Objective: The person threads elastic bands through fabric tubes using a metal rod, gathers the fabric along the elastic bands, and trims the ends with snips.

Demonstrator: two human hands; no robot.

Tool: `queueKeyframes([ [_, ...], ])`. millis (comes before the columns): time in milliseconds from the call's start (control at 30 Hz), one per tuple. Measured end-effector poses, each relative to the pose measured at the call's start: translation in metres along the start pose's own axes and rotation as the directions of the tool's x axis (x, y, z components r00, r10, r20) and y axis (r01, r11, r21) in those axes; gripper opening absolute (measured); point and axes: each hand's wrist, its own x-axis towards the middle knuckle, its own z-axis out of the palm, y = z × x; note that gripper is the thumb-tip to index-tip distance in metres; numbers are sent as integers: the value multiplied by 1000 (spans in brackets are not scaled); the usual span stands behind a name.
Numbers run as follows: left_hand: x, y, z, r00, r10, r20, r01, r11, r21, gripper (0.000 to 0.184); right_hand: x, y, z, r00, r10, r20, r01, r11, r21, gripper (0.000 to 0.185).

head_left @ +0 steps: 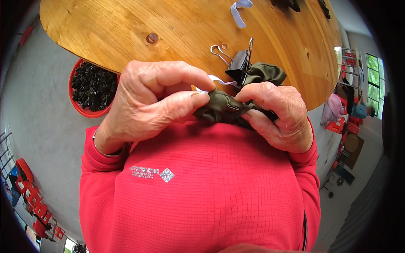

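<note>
A bunched strip of olive-green fabric (pixel 219 101) lies between my two hands, close to my chest at the table's near edge. At its left end my left hand (pixel 156 99) pinches it between thumb and index finger. My right hand (pixel 276 111) grips the same fabric with thumb and fingers. Between them a small, pale, narrow shape (pixel 233 107) shows on the cloth; I cannot tell whether it is metal or a slit. A white band (pixel 223 81) runs behind my left fingertips toward a black binder clip (pixel 239 63). More olive fabric (pixel 265 72) lies beside the clip.
The wooden table (pixel 105 25) has a rounded edge. On it lies a curled white strip (pixel 239 12), with dark pieces (pixel 289 4) at the far side. A red basket (pixel 93 110) full of dark pieces stands lower, at left. Red stools (pixel 38 206) line the room.
</note>
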Motion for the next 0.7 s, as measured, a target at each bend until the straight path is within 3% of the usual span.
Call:
queueKeyframes([
  [67, 4, 7, -4, 996, -66, 65, 63, 997, 49, 18, 0, -1, 0, 1000, -1, 11, 1, 1000, -8, 31],
  [167, 8, -3, -11, 978, -1, 208, -3, 1000, 19, 19, -1, 0, 1, 1000, -19, 3, 19, 1000, -8, 30],
  [267, 12, 8, -12, 951, -171, 258, 201, 975, -96, 19, -2, 1, 1, 1000, -24, 3, 24, 1000, 1, 30],
  [400, 16, 9, -13, 937, -186, 295, 180, 983, 47, 12, -3, 1, 0, 999, -50, 22, 49, 999, 16, 29],
  [500, 15, 10, -11, 964, -165, 209, 143, 983, 115, 10, -4, 2, 1, 998, -47, 34, 46, 999, 20, 29],
  [700, 16, 22, -6, 946, -258, 196, 233, 962, 141, 8, -5, -2, 1, 999, -23, 36, 23, 1000, 21, 29],
])
